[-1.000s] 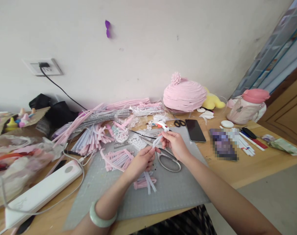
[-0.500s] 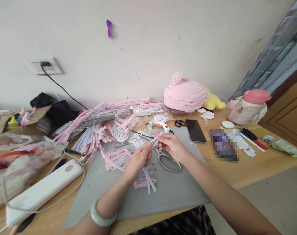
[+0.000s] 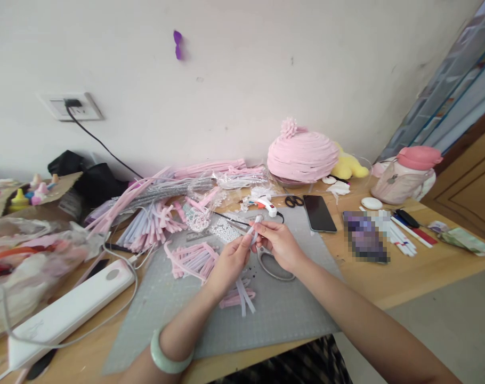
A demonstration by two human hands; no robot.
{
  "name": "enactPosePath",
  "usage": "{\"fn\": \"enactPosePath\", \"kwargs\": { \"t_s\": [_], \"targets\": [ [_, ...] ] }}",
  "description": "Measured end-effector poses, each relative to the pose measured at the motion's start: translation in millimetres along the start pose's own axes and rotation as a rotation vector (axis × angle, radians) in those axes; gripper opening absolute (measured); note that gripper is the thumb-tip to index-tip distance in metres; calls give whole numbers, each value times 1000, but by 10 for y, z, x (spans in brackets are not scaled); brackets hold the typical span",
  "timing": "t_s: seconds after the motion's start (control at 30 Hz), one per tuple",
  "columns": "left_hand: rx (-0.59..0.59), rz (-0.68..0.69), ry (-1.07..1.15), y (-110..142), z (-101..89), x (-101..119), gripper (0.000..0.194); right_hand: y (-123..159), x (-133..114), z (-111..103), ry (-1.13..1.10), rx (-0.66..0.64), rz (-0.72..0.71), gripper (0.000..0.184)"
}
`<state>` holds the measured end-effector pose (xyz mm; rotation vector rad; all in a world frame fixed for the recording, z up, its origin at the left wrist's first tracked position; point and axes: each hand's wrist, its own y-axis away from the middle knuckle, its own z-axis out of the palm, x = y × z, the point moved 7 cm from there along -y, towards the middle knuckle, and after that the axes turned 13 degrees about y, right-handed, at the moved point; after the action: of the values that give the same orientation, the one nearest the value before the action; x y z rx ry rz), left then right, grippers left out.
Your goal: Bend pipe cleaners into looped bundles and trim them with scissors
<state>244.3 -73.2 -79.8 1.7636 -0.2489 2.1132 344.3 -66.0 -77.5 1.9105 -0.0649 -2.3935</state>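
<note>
My left hand (image 3: 229,265) and my right hand (image 3: 280,242) meet above the grey cutting mat (image 3: 282,312), both pinching a short white fuzzy stem (image 3: 255,228) that stands nearly upright between their fingertips. Silver scissors (image 3: 271,266) lie on the mat just under my right hand. Short pink and white cut pieces (image 3: 238,296) lie below my left hand, and a cluster of pink bent stems (image 3: 190,258) sits to its left. A pale green bangle (image 3: 166,354) circles my left wrist.
Bundles of pink stems (image 3: 146,224) and white beads (image 3: 226,229) crowd the back left. A white glue gun (image 3: 266,205), small black scissors (image 3: 293,201), a dark phone (image 3: 318,213), a pink wound dome (image 3: 302,154), a pink-lidded bottle (image 3: 406,173) and a white power bank (image 3: 66,312) stand around.
Both hands drew closer together and slightly nearer to me, and the white stem between them turned from slanting to nearly upright.
</note>
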Motion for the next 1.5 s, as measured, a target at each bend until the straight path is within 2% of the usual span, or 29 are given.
{"fn": "enactPosePath", "kwargs": {
  "t_s": [0.3, 0.53, 0.73, 0.9, 1.07, 1.17, 1.27, 1.4, 1.5],
  "targets": [
    [-44, -40, -36, 38, 104, -46, 42, -9, -26, -122, -92, 144, 5, 26],
    [-22, -8, -20, 30, 87, -36, 35, -30, -57, -140, -30, 111, -15, 27],
    [-23, 7, 56, 28, 80, -53, 33, -34, -93, -139, -107, 102, -38, 24],
    [-56, 38, 2, 29, 89, -48, 35, -36, -101, -171, -147, 125, -24, 25],
    [-39, 48, -55, 44, 63, -51, 30, -26, -104, -186, -163, 129, -8, 23],
    [-81, 9, -39, 45, 92, -64, 26, -29, -108, -182, -119, 107, 2, 24],
    [-123, -91, 69, 39, 129, -95, 20, -38, -77, -167, -32, 77, 29, 24],
    [-52, -114, 215, 29, 91, -74, 17, -45, -31, -156, 8, 87, 41, 28],
    [2, -66, 203, 33, 60, -54, 27, -39, -36, -167, -28, 135, 22, 29]
  ]
}}
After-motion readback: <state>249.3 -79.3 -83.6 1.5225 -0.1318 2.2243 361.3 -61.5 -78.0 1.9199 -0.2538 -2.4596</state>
